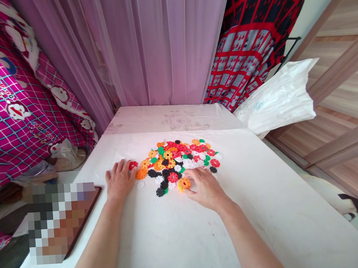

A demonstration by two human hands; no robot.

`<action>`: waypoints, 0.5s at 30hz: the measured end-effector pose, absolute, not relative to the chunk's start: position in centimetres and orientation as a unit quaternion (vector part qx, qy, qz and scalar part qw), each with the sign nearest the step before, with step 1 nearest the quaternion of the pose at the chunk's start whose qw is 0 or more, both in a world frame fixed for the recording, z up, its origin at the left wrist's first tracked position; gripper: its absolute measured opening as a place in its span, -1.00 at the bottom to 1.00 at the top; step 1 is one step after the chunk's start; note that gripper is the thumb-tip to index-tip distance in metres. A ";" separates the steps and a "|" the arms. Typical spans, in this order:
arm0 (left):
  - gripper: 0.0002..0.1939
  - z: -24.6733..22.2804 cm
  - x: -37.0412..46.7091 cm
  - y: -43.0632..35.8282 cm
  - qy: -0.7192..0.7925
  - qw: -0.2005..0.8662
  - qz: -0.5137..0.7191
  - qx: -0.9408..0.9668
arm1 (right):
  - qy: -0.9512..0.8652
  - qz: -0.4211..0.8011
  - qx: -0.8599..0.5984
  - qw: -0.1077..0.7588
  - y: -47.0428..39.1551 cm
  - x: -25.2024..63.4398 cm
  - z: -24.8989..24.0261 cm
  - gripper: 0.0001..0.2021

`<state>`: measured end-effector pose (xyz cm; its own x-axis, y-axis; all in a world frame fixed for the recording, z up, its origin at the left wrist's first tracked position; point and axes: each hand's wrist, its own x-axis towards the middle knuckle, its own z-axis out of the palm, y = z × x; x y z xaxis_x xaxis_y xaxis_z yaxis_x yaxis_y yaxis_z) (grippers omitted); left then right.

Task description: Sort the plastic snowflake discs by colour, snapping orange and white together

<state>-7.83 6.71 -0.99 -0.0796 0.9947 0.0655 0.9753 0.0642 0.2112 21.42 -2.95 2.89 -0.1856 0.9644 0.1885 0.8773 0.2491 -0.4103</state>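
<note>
A heap of plastic snowflake discs (174, 156) in red, orange, yellow, black, white and green lies spread on the white-covered table. My left hand (119, 181) rests flat left of the heap, fingers stretched out, beside a red snowflake disc (133, 165). At the heap's near edge, the thumb and forefinger of my right hand (205, 187) curve around an orange snowflake disc (185, 183). Yellow shows just under that disc. Near it lie a red disc (172, 177) and a black disc (160, 191). A white disc (141, 185) lies between my hands, closer to the left.
A dark-edged flat object (83, 214), mostly blurred out by pixelation, lies at the table's left. A white plastic bag (282, 97) stands by the far right edge. Purple curtains (164, 46) hang behind the table, with patterned pink cloth (42, 85) to the left.
</note>
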 end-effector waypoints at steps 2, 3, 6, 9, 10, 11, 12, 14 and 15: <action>-0.44 -0.9 -7.8 6.6 0.729 0.052 0.098 0.675 | -0.764 0.106 -0.603 0.203 -3.0 21.4 2.9 -0.65; -0.44 -0.9 -7.8 6.6 0.729 0.054 0.096 0.675 | -0.765 0.105 -0.602 0.204 -3.1 21.5 2.8 -0.64; -0.43 -0.9 -7.8 6.5 0.728 0.056 0.096 0.676 | -0.766 0.103 -0.601 0.205 -3.2 21.5 2.8 -0.60; -0.43 -0.9 -7.8 6.5 0.726 0.052 0.097 0.679 | -0.767 0.113 -0.603 0.189 -3.2 21.2 2.6 -0.55; -0.43 -0.9 -7.8 6.5 0.725 0.051 0.097 0.680 | -0.766 0.118 -0.606 0.181 -3.2 21.1 2.6 -0.54; -0.43 -0.9 -7.8 6.5 0.725 0.050 0.097 0.680 | -0.764 0.122 -0.610 0.172 -3.2 20.9 2.5 -0.53; -0.43 -0.9 -7.8 6.5 0.726 0.050 0.098 0.679 | -0.761 0.124 -0.615 0.164 -3.2 20.8 2.4 -0.54; -0.43 -0.8 -7.8 6.5 0.726 0.051 0.099 0.679 | -0.756 0.122 -0.625 0.151 -3.1 20.5 2.3 -0.56; -0.43 -0.8 -7.8 6.5 0.725 0.052 0.101 0.679 | -0.755 0.120 -0.627 0.148 -3.1 20.4 2.2 -0.56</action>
<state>-7.82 6.54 -0.79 -0.0727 0.9955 0.0609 0.9744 0.0579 0.2171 20.35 -3.10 2.18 -0.1701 0.9826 0.0738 0.9118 0.1854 -0.3665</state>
